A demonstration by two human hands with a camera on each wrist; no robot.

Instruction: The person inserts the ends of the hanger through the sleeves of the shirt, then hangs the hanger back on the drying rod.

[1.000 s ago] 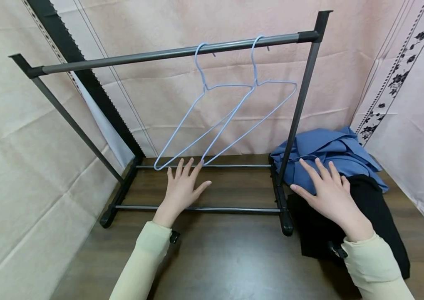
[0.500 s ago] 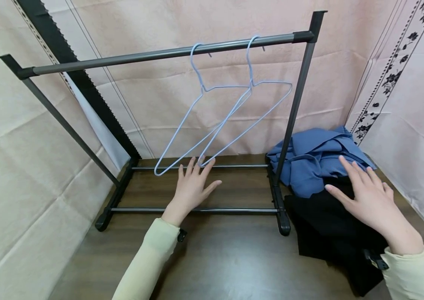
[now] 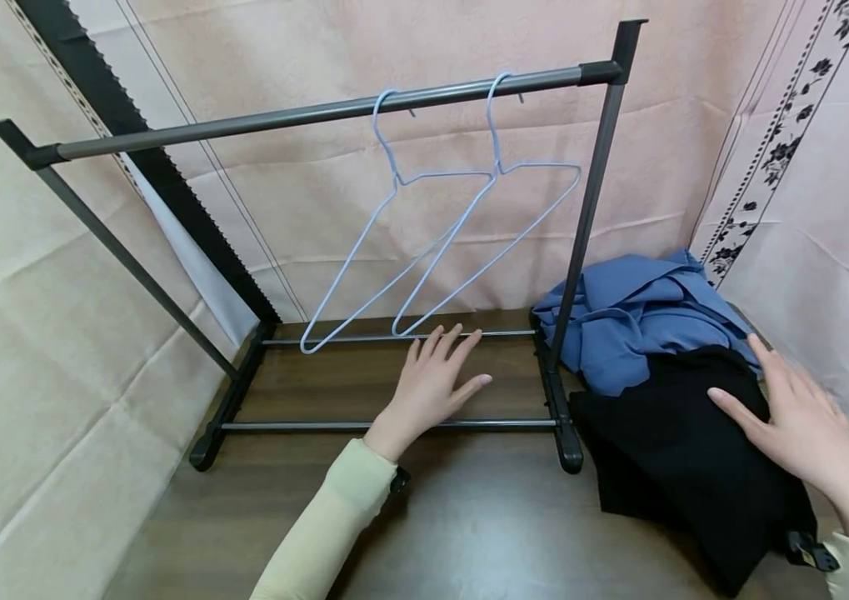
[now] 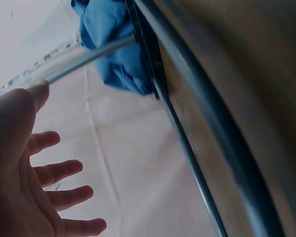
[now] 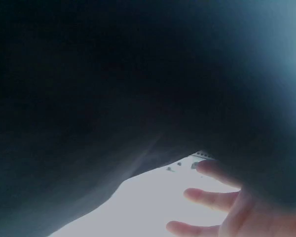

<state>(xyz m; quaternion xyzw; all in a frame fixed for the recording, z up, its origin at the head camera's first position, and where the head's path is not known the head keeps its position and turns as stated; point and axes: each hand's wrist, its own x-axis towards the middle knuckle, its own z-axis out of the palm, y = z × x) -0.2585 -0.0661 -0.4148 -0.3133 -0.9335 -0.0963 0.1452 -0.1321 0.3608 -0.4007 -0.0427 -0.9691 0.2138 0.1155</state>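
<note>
My left hand (image 3: 427, 396), fingers spread, hovers over the lower bars of the clothes rack and holds nothing. Just above its fingertips in the head view hang two light blue hangers (image 3: 352, 258) from the rack's top rail (image 3: 259, 123). At the right, my right hand (image 3: 806, 425) is stretched out beside a black garment (image 3: 682, 450), its fingers extended; whether it touches the cloth I cannot tell. A crumpled blue garment (image 3: 641, 308) lies behind the black one. In the right wrist view dark cloth (image 5: 98, 98) fills most of the picture, with several fingers (image 5: 212, 198) showing.
The black metal rack stands on a brown wooden surface (image 3: 469, 517). Its right post (image 3: 589, 208) rises between the hangers and the garments. Pale cloth walls (image 3: 57, 333) enclose the back and both sides.
My right hand has moved to the right across the garments, towards the far side of the black one. My left hand has shifted right and a little down from the hangers' lower ends.
</note>
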